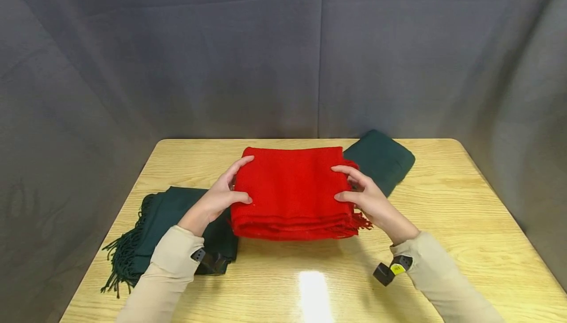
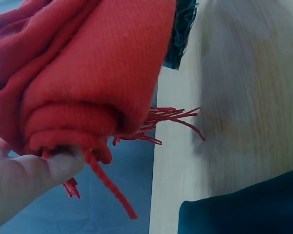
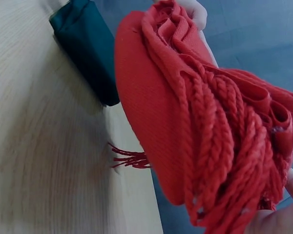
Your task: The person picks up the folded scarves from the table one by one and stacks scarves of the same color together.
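Observation:
A folded red scarf [image 1: 290, 182] with fringe is held up over the table between both hands. My left hand [image 1: 221, 195] grips its left end, thumb on the near part of the top face and fingers toward the far corner. At the other end my right hand [image 1: 365, 192] holds it the same way, next to the twisted fringe [image 3: 224, 161]. In the left wrist view the left thumb [image 2: 63, 165] presses against the folded layers [image 2: 73, 122]. The wrist views show the scarf's underside raised off the wood, with loose strands hanging out.
A folded dark green scarf [image 1: 177, 214] with fringe lies at the left, partly behind the left forearm. Another dark green folded cloth [image 1: 381, 158] lies at the back right, partly covered by the red one in the head view. Grey curtain [image 1: 283, 67] hangs behind the wooden table [image 1: 465, 224].

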`<state>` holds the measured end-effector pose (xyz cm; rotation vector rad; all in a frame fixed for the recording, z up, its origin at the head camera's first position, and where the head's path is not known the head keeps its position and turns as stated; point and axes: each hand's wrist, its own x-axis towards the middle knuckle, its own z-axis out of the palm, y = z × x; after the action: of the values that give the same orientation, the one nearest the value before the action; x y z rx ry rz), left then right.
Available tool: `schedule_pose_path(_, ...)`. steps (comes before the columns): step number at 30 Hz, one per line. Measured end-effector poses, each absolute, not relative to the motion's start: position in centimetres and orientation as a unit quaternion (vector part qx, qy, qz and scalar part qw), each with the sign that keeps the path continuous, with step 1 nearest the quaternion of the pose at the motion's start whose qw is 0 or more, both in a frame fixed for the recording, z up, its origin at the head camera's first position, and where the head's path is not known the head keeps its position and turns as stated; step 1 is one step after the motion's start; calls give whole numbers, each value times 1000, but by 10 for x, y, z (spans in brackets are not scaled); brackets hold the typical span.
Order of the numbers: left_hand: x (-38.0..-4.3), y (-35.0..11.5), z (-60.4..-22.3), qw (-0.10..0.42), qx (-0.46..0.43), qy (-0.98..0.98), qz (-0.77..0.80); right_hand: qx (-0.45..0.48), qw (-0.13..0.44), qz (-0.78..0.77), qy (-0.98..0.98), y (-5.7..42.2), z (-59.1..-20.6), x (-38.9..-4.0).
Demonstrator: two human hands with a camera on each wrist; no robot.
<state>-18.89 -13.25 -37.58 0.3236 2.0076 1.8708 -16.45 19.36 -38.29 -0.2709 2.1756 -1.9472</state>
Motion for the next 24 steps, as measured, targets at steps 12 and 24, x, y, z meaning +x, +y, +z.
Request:
schedule_pose_path(12, -203, -135, -373, 188, 111, 724, 655, -89, 104, -650, 748, 193, -370, -177)
schedule_pose_path(24, -221, -138, -369, 177, 91, 733, 651, -75, 108, -644, 754, 185, -367, -198)
